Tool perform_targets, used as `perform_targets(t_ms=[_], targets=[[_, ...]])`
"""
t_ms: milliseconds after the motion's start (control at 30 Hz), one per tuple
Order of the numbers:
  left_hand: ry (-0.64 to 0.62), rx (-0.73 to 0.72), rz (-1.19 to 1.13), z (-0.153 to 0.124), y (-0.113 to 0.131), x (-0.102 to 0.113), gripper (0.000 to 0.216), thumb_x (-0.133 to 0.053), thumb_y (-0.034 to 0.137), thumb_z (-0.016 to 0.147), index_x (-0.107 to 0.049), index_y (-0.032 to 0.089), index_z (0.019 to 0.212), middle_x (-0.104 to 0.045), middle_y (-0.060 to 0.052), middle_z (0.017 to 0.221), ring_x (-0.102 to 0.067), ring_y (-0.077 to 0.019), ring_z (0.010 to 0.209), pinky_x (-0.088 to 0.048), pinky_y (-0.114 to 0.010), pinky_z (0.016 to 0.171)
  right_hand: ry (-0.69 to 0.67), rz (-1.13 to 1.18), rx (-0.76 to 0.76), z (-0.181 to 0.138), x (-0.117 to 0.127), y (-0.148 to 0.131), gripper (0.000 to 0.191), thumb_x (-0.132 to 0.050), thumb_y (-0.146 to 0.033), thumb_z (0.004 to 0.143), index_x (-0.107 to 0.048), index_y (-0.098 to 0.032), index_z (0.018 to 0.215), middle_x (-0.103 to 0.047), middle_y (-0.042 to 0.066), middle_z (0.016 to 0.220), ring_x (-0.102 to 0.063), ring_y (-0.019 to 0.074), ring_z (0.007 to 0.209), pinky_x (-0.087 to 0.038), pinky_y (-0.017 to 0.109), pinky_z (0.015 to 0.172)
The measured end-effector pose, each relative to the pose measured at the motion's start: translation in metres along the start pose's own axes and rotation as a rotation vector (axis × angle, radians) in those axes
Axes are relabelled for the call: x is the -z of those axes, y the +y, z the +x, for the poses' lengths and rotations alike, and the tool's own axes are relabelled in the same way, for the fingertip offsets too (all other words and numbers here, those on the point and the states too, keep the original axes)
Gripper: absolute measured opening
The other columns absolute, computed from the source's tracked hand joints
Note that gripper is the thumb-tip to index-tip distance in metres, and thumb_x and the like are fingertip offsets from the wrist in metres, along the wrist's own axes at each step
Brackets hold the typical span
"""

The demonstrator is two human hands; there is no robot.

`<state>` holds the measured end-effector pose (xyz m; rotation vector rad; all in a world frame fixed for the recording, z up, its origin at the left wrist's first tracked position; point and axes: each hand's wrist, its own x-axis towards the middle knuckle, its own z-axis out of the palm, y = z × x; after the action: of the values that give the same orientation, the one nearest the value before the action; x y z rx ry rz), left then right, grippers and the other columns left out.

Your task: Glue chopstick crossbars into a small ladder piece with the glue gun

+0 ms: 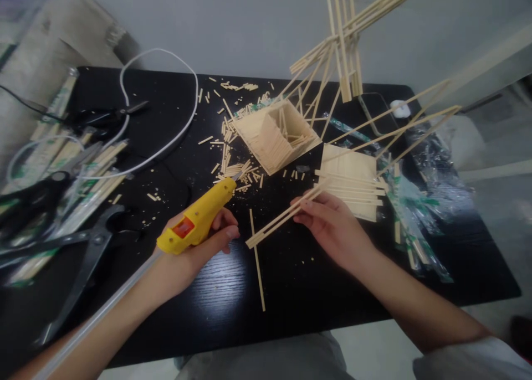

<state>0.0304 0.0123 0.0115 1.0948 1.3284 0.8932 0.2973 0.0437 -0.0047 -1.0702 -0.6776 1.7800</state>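
My left hand is closed on a yellow hot glue gun, whose nozzle points away toward the loose stick pieces. Between the thumb and fingers of my right hand is a frame of thin wooden sticks. Its near end tapers to a joined tip, while its long legs spread toward the upper right. A single wooden stick lies on the table, passing beneath that tip. Beyond my right hand, several sticks lie across a flat wooden panel.
A wooden stick structure with a box-like base stands at the back among cut stick bits. Pliers, scissors and a white cable lie left, near wrapped chopsticks. Plastic wrappers cover the right side.
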Motion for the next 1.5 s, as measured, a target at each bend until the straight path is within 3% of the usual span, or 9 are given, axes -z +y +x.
perform_targets(t_ms=[133, 300, 467, 700, 867, 1067, 1300, 1367, 1500], targets=[[-0.007, -0.037, 0.019, -0.002, -0.001, 0.001, 0.031, -0.086, 0.035, 0.085, -0.058, 0.022, 0.08, -0.077, 0.0, 0.094, -0.071, -0.0116, 0.067, -0.062, -0.024, 0.063, 0.012, 0.046, -0.009, -0.001, -0.001, 0.0, 0.022, -0.106, -0.03, 0.075, -0.088, -0.024, 0.086, -0.087, -0.001, 0.09, -0.081, 0.0107, 0.083, -0.068, 0.016, 0.079], [0.028, -0.126, 0.088, -0.003, -0.003, -0.001, 0.037, -0.09, 0.032, 0.08, -0.055, 0.023, 0.076, -0.081, -0.001, 0.099, -0.077, -0.0156, 0.086, -0.064, -0.024, 0.077, 0.012, 0.061, -0.032, -0.003, -0.002, -0.001, 0.022, -0.106, -0.029, 0.076, -0.088, -0.024, 0.086, -0.087, -0.001, 0.089, -0.082, 0.0108, 0.082, -0.069, 0.017, 0.079], [0.051, -0.144, 0.15, -0.006, -0.003, -0.004, 0.043, -0.092, 0.032, 0.078, -0.05, 0.024, 0.078, -0.082, 0.0, 0.102, -0.077, -0.0159, 0.078, -0.067, -0.029, 0.075, 0.013, 0.055, -0.062, -0.003, -0.002, -0.001, 0.024, -0.107, -0.031, 0.074, -0.086, -0.024, 0.084, -0.087, -0.002, 0.091, -0.083, 0.011, 0.083, -0.07, 0.018, 0.082], [0.121, -0.141, 0.353, -0.009, 0.0, -0.002, 0.045, -0.092, 0.043, 0.082, -0.05, 0.026, 0.08, -0.083, 0.0, 0.097, -0.079, -0.0212, 0.085, -0.068, -0.037, 0.077, -0.02, 0.02, -0.11, -0.005, -0.003, 0.0, 0.027, -0.106, -0.032, 0.076, -0.082, -0.023, 0.083, -0.088, 0.0, 0.096, -0.084, 0.0135, 0.088, -0.07, 0.021, 0.086], [0.128, -0.126, 0.234, -0.005, 0.0, 0.003, 0.042, -0.089, 0.041, 0.081, -0.051, 0.025, 0.077, -0.08, 0.0, 0.093, -0.075, -0.0185, 0.081, -0.066, -0.034, 0.078, -0.158, 0.033, -0.129, -0.007, -0.006, -0.002, 0.031, -0.105, -0.016, 0.074, -0.075, -0.021, 0.081, -0.086, -0.001, 0.089, -0.085, 0.0127, 0.088, -0.068, 0.017, 0.08], [-0.062, -0.142, 0.107, 0.002, 0.007, 0.01, 0.04, -0.086, 0.026, 0.079, -0.046, 0.025, 0.075, -0.078, 0.001, 0.083, -0.075, -0.0179, 0.077, -0.065, -0.032, 0.073, -0.38, 0.05, -0.421, -0.008, -0.002, -0.001, 0.03, -0.1, -0.035, 0.086, -0.078, -0.018, 0.095, -0.087, 0.004, 0.089, -0.087, 0.0167, 0.077, -0.068, 0.019, 0.065], [-0.272, -0.105, -0.018, 0.002, -0.004, 0.019, 0.046, -0.09, 0.02, 0.081, -0.044, 0.025, 0.08, -0.078, -0.002, 0.09, -0.077, -0.0192, 0.08, -0.068, -0.033, 0.072, -0.569, 0.049, -0.667, -0.011, -0.002, -0.004, 0.049, -0.085, -0.06, 0.098, -0.084, -0.011, 0.095, -0.085, 0.009, 0.079, -0.085, 0.0185, 0.067, -0.066, 0.021, 0.059], [-0.301, -0.103, -0.019, 0.0, -0.006, 0.019, 0.045, -0.091, 0.019, 0.081, -0.046, 0.025, 0.08, -0.079, -0.003, 0.092, -0.078, -0.0195, 0.081, -0.069, -0.034, 0.073, -0.607, 0.027, -0.687, -0.014, -0.001, -0.004, 0.048, -0.085, -0.06, 0.097, -0.085, -0.012, 0.098, -0.085, 0.007, 0.08, -0.084, 0.0167, 0.066, -0.066, 0.02, 0.06], [-0.276, -0.093, -0.013, -0.001, -0.007, 0.016, 0.039, -0.093, 0.02, 0.078, -0.054, 0.024, 0.079, -0.081, -0.005, 0.096, -0.079, -0.0204, 0.085, -0.07, -0.034, 0.077, -0.659, -0.073, -0.716, -0.019, -0.001, -0.002, 0.027, -0.093, -0.04, 0.093, -0.085, -0.015, 0.099, -0.085, 0.003, 0.081, -0.082, 0.0128, 0.064, -0.066, 0.019, 0.062]])
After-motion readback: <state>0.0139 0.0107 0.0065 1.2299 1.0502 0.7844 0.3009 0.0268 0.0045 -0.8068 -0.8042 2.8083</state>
